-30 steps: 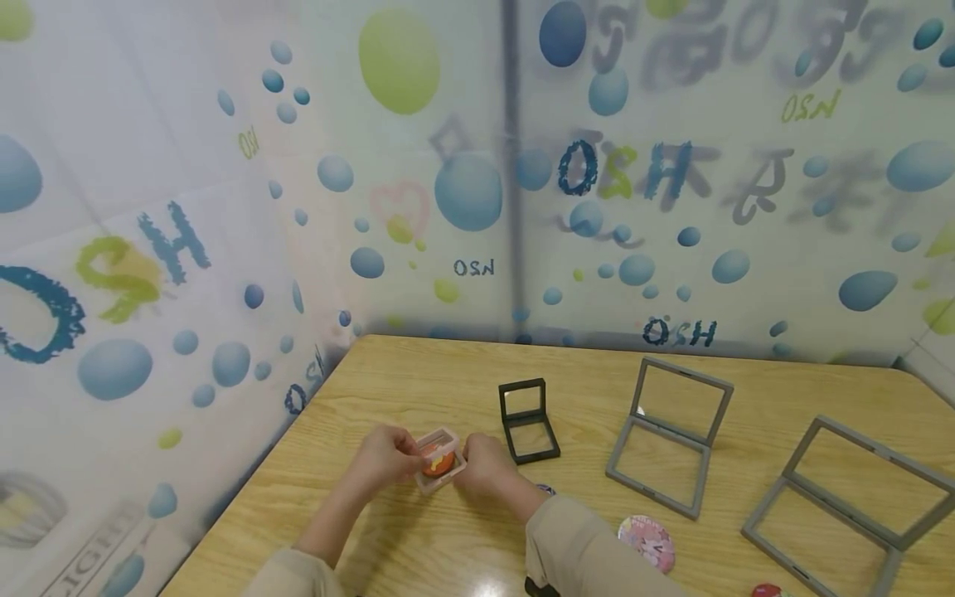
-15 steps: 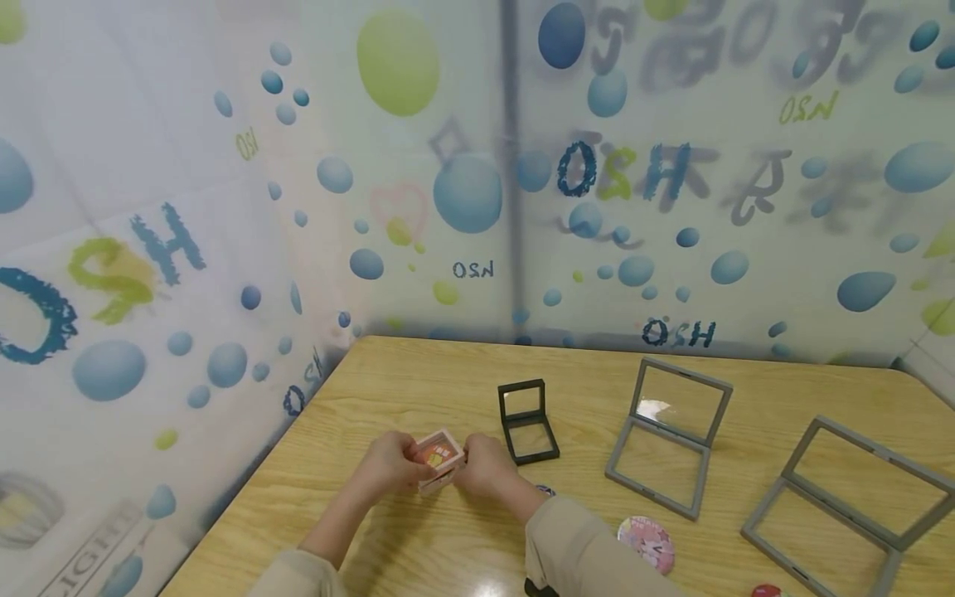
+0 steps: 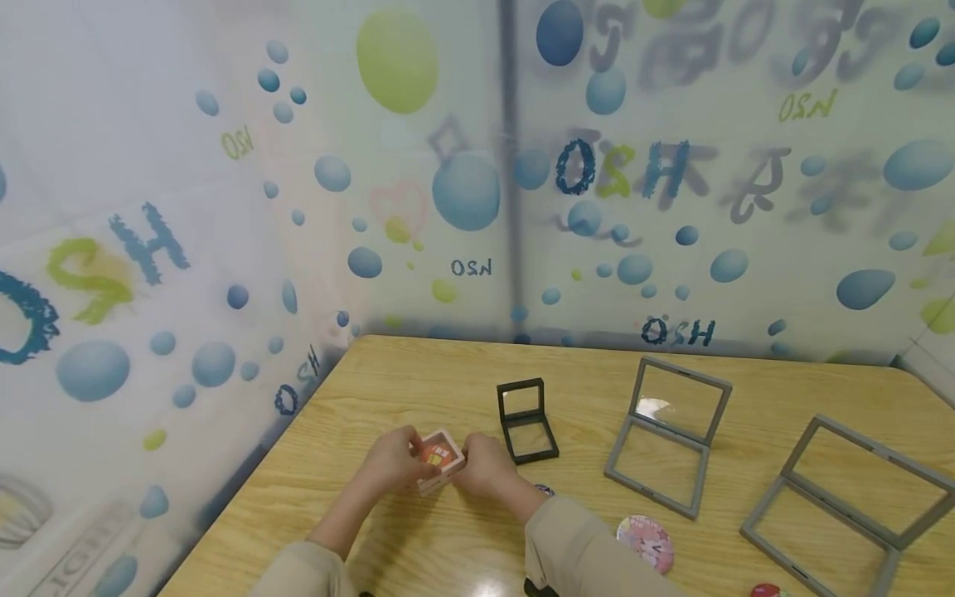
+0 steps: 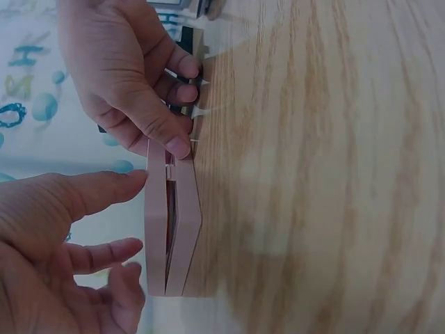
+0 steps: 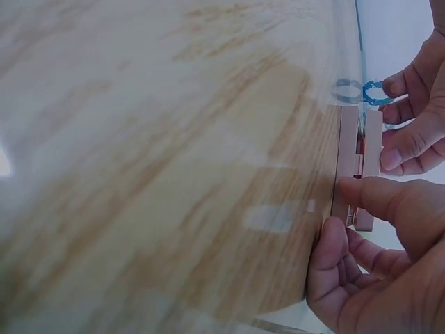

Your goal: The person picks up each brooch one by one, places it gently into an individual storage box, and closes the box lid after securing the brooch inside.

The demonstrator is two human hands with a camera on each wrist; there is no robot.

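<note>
A small pink display frame lies on the wooden table between the two hands, its halves folded nearly together. Through its clear window shows an orange round badge with yellow and white print. In the left wrist view a narrow wedge-shaped gap runs between the pink halves. My left hand rests its fingertips at the frame's upper half, fingers extended and loosely spread. On the right side, my right hand pinches the lower half's edge between thumb and curled fingers.
Behind the right hand stands a small black display frame, open. Farther right are two larger grey open frames, one mid-sized and one large. A pink badge and a partly visible red badge lie nearer. A patterned curtain borders the table.
The pink frame's upper half has swung down over the orange badge, and the gap has narrowed. The left hand has moved slightly with it; the right hand stays at the frame's side.
</note>
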